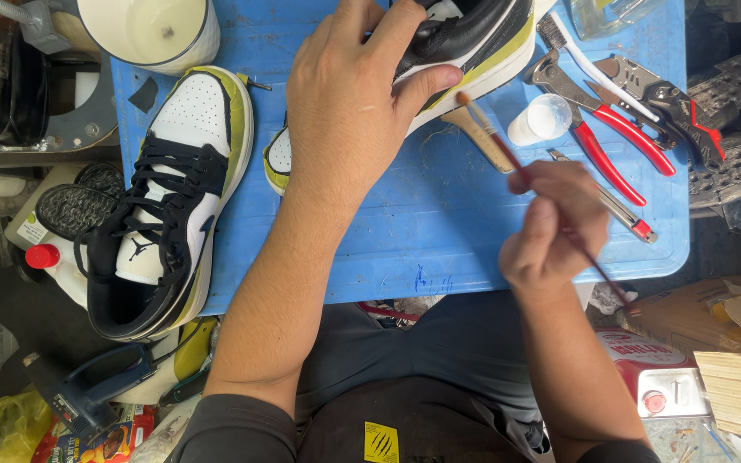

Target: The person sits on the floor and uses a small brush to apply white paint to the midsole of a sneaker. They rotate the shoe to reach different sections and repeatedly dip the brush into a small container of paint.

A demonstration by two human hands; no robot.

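My left hand [345,94] presses down on a shoe [465,43] at the top centre of the blue counter [439,231]. My right hand [555,227], lower right of it, pinches a thin brush [521,167] whose tip touches the shoe's sole edge.

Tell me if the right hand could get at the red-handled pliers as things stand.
Probably yes. The red-handled pliers lie uncovered on the blue board, just beyond the right hand, with nothing between them. But that hand grips a thin brush, so it isn't free to grasp them.
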